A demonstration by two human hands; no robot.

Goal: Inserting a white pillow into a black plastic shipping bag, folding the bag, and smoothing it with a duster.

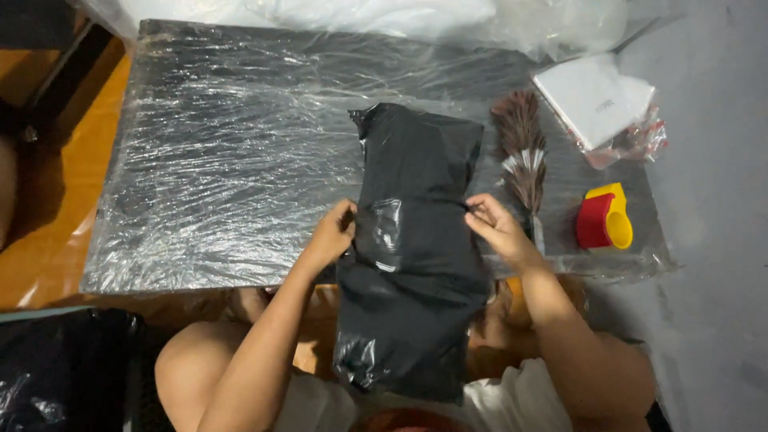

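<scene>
A black plastic mailer bag [416, 240] lies lengthwise over the near edge of a low table wrapped in clear film [240, 152], its lower end hanging toward my lap. My left hand [332, 234] pinches the bag's left edge near the middle. My right hand [494, 228] grips the right edge at about the same height. The bag looks filled and its far end is folded shut.
A brown feather duster [522, 152] lies just right of the bag. A red and yellow tape dispenser [604, 218] sits near the table's right edge. A white packet in clear wrap [600, 104] rests at the far right. Clear plastic sheeting [360, 12] is bunched along the back.
</scene>
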